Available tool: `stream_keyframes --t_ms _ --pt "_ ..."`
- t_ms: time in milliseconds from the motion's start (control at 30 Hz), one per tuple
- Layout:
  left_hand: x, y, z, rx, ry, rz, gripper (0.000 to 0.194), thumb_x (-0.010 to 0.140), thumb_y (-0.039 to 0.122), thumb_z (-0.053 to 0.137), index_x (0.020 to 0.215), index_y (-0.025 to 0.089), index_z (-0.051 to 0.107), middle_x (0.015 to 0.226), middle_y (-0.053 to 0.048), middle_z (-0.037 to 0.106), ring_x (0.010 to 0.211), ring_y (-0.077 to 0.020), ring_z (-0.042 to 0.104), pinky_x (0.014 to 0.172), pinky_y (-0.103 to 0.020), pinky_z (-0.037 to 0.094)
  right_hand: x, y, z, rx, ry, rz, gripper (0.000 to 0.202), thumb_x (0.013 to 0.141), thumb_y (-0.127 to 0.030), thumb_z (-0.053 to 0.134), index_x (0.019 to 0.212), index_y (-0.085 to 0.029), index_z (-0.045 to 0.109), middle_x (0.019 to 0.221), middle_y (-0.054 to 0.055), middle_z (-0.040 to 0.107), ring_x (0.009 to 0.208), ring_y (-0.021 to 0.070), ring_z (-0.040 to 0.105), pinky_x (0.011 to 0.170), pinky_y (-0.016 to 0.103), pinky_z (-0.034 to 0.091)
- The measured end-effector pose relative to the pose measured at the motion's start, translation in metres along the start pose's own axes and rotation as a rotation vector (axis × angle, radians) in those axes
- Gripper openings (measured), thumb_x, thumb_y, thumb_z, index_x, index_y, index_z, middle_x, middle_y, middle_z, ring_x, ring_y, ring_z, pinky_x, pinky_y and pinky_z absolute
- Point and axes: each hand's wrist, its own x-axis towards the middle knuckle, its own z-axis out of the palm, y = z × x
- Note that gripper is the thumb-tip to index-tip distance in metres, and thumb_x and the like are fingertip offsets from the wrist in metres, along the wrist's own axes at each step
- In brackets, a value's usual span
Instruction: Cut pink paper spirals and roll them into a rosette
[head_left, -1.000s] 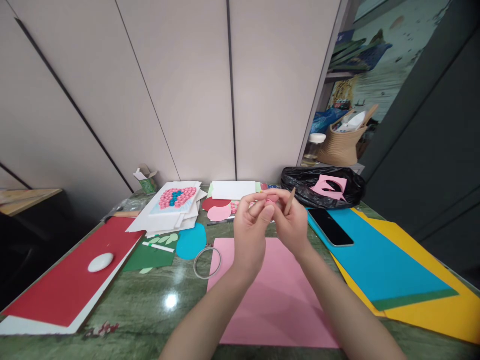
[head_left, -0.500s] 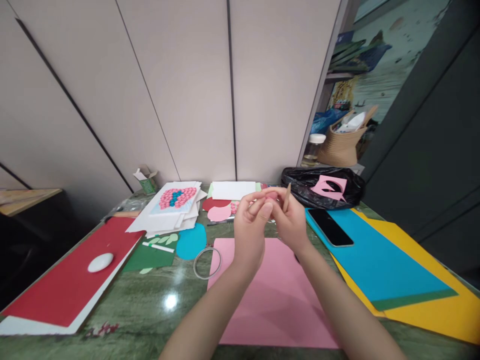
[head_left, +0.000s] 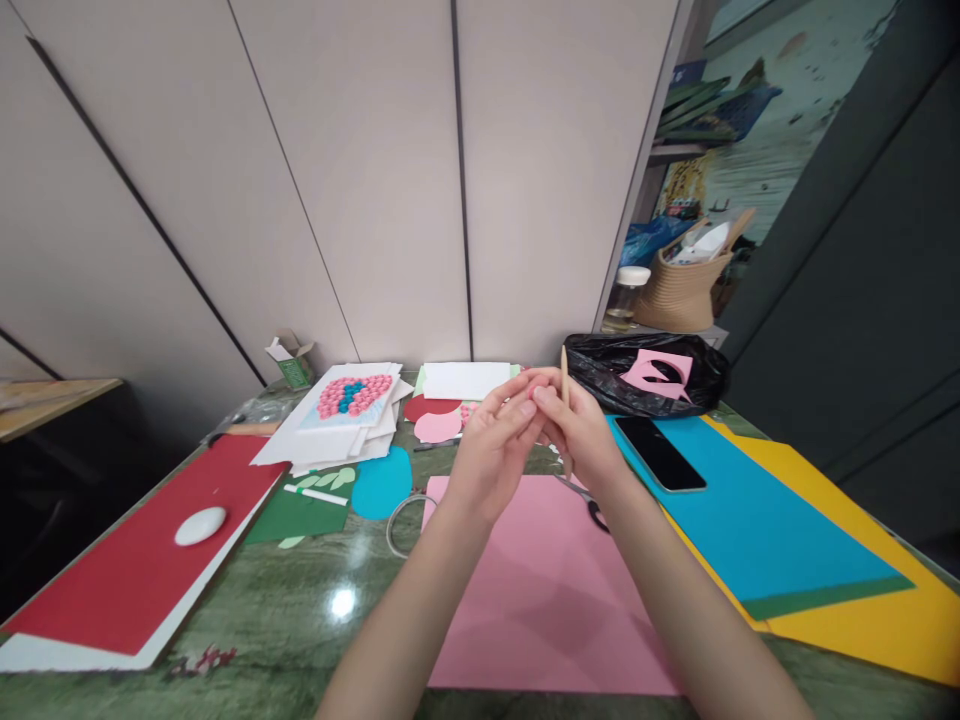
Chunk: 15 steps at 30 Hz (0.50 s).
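Note:
Both hands meet above the far part of a pink paper sheet [head_left: 555, 600]. Between the fingertips of my left hand [head_left: 491, 445] and my right hand [head_left: 581, 430] is a small pink paper piece [head_left: 537, 384], mostly covered by the fingers. My right hand also keeps a thin wooden stick [head_left: 565, 375] upright between its fingers. Under my right wrist lie scissors [head_left: 596, 512], partly hidden, with black handles. A roll of tape [head_left: 397, 530] sits beside my left forearm, at the pink sheet's edge.
To the left are a red sheet [head_left: 150, 560] with a white mouse [head_left: 200, 526], and a paper stack [head_left: 300, 445] bearing pink and blue curls. On the right, a phone [head_left: 660, 455] rests on blue sheets [head_left: 757, 530]. A black plastic bag [head_left: 600, 375] stands behind.
The stick has turned from tilted to nearly upright in my right hand. My left hand has shifted slightly left and its fingers have straightened. More of the scissors shows.

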Motion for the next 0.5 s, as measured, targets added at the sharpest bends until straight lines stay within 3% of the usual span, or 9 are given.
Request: stream_keyframes --t_ms 233,367,500 --pt "0.0 0.002 -0.002 -0.013 0.049 -0.013 0.021 0.076 0.012 0.068 0.096 0.016 0.063 0.088 -0.002 0.07 0.084 -0.0097 0.067 0.096 -0.028 0.045 0.0 -0.004 -0.001 0.09 -0.019 0.01 0.023 0.085 -0.04 0.06 0.097 -0.021 0.063 0.056 -0.008 0.044 0.035 0.0022 0.025 0.04 0.021 0.03" --pt "0.003 0.004 -0.005 0.008 0.078 0.004 0.024 0.074 0.015 0.071 0.097 0.017 0.062 0.089 -0.003 0.07 0.087 -0.0122 0.068 0.089 -0.026 0.047 0.001 -0.005 -0.005 0.106 0.001 -0.019 0.022 0.085 -0.04 0.059 0.096 -0.021 0.062 0.075 -0.004 0.061 0.035 0.0002 0.026 0.039 0.022 0.031" --pt "0.029 -0.004 -0.031 0.149 0.156 0.105 0.031 0.072 0.024 0.073 0.099 0.016 0.059 0.102 -0.008 0.069 0.093 -0.0162 0.068 0.087 -0.028 0.047 0.006 -0.007 -0.015 0.09 0.093 -0.071 0.019 0.085 -0.037 0.059 0.095 -0.022 0.062 0.089 -0.001 0.066 0.034 -0.001 0.027 0.04 0.021 0.031"
